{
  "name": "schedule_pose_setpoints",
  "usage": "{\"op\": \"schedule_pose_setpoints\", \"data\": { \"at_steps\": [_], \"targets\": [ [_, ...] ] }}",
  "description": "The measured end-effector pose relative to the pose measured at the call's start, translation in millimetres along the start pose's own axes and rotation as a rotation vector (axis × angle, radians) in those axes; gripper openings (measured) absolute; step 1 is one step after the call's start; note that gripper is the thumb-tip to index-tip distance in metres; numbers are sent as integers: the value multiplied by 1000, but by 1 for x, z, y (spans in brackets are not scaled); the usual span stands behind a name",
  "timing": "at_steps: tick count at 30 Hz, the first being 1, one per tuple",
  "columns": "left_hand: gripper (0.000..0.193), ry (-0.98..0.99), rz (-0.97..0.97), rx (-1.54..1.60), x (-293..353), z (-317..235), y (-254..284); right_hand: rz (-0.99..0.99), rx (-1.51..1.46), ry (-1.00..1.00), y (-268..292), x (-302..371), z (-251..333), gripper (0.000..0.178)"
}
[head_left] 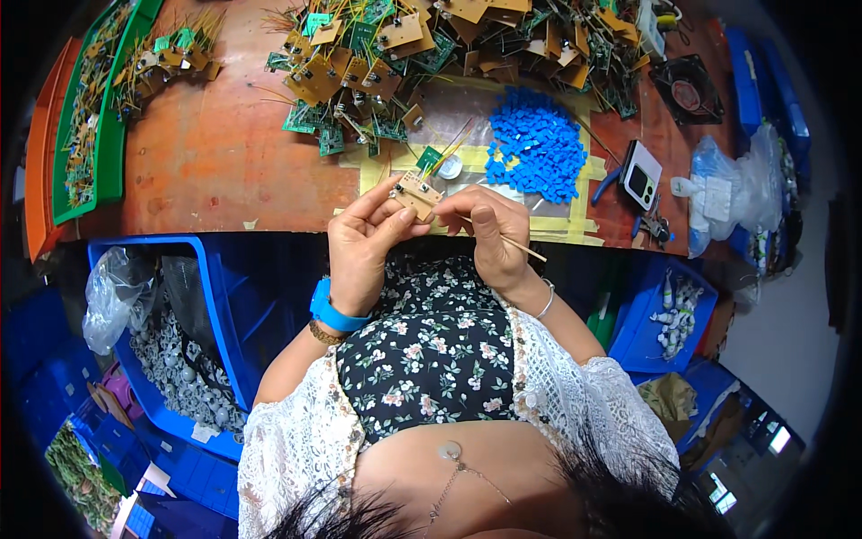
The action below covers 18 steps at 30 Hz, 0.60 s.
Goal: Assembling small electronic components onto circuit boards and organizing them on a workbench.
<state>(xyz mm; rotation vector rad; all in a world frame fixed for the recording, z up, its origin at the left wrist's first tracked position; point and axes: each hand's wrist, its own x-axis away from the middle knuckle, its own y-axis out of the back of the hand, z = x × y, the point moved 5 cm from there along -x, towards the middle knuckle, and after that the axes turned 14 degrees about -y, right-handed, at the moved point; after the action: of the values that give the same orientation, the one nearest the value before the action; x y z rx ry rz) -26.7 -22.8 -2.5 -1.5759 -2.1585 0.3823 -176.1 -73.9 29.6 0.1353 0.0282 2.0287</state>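
My left hand (pixel 364 238) pinches a small tan circuit board (pixel 415 199) by its left and lower edges, just over the table's front edge. Black parts sit on the board, and a green board (pixel 429 160) with yellow and red wires shows at its far side; whether the two are joined I cannot tell. My right hand (pixel 494 232) is closed around a thin wooden stick (pixel 523 248), its fingertips close to the board's right edge. The stick's tip is hidden by the fingers. Just beyond lies a small round white lid-like thing (pixel 451 167).
A heap of blue plastic pieces (pixel 537 144) lies on the yellow-taped table (pixel 242 180). Piled wired boards (pixel 359 76) fill the far side. A green tray (pixel 109 180) holds more at left. A phone (pixel 640 175), pliers (pixel 607 184) and fan (pixel 687 90) lie right. Blue bins (pixel 224 314) stand below.
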Motion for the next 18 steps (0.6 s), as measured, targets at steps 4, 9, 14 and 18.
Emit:
{"op": "schedule_pose_setpoints", "data": {
  "at_steps": [4, 9, 14, 18],
  "targets": [
    [44, 2, 16, 10, 0, 1, -1, -12, 42, 34, 1, 0, 0, 55],
    [44, -23, 4, 10, -1, 3, 0, -3, 259, 209, 1, 4, 16, 32],
    [43, -67, -9, -31, 0, 2, 1, -210, 287, 223, 27, 6, 11, 19],
    [43, -83, -13, -37, -1, 4, 0, -452, 585, 220, 56, -11, -13, 20]
  ]
}}
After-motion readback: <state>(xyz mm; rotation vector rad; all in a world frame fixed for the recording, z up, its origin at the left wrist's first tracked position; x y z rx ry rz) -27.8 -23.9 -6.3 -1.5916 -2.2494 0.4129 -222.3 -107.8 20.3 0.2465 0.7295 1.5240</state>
